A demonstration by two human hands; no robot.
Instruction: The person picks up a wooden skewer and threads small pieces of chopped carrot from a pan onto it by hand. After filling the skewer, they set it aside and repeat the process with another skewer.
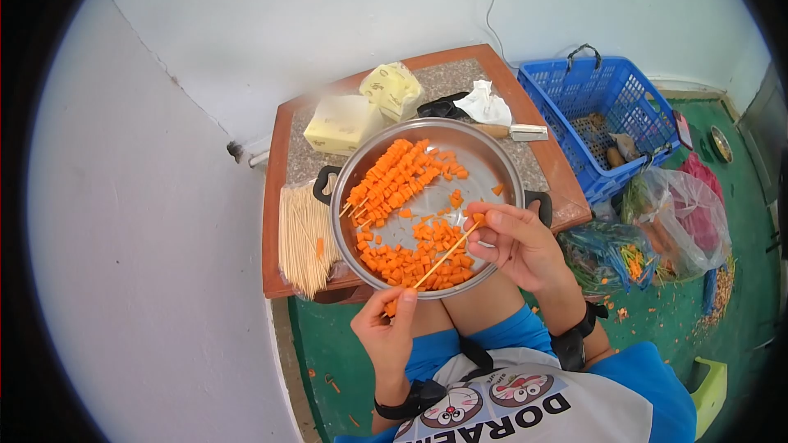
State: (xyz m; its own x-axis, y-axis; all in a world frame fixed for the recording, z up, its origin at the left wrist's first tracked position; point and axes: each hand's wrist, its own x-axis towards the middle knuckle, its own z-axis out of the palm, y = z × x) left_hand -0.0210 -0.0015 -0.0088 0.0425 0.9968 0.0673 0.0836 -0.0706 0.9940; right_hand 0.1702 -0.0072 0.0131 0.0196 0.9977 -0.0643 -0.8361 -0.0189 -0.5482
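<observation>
My left hand (387, 336) pinches a wooden skewer (446, 256) near its lower end, where some orange carrot shows by the fingers. The skewer slants up to the right across the rim of a wide steel pan (487, 156). At its upper tip, my right hand (525, 248) grips a small carrot piece (478, 219) between thumb and finger. Diced carrot (394, 264) lies heaped in the near part of the pan. Several filled carrot skewers (394, 172) rest together at the pan's left side.
On the wood-edged table (562, 189) lie a bundle of bare skewers (300, 238), yellow tissue packs (341, 123), a peeler or knife-like tool (525, 132) and crumpled white paper (483, 103). A blue crate (558, 111) and plastic bags (685, 213) stand right.
</observation>
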